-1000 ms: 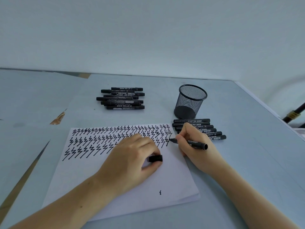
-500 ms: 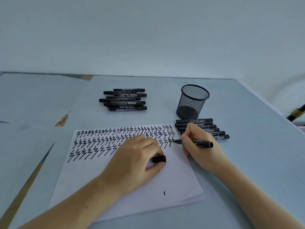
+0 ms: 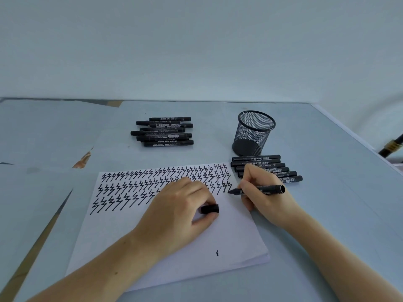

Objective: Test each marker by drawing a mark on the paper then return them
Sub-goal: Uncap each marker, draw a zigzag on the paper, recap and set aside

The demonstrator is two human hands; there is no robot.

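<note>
A white paper lies in front of me, its top part filled with rows of black zigzag marks. My right hand grips an uncapped black marker whose tip touches the paper's right edge at the end of the third row. My left hand rests on the paper and pinches the marker's black cap between thumb and fingers. A pile of black markers lies at the back, and a second row of markers lies just behind my right hand.
A black mesh pen cup stands behind the right-hand markers. The grey table's right edge runs diagonally past it. A dark rod with a gold band shows at the far right. A small stray mark sits low on the paper.
The marker tip has moved slightly right and down along the paper's right edge, drawing a zigzag. My left hand has kept its hold on the cap.
</note>
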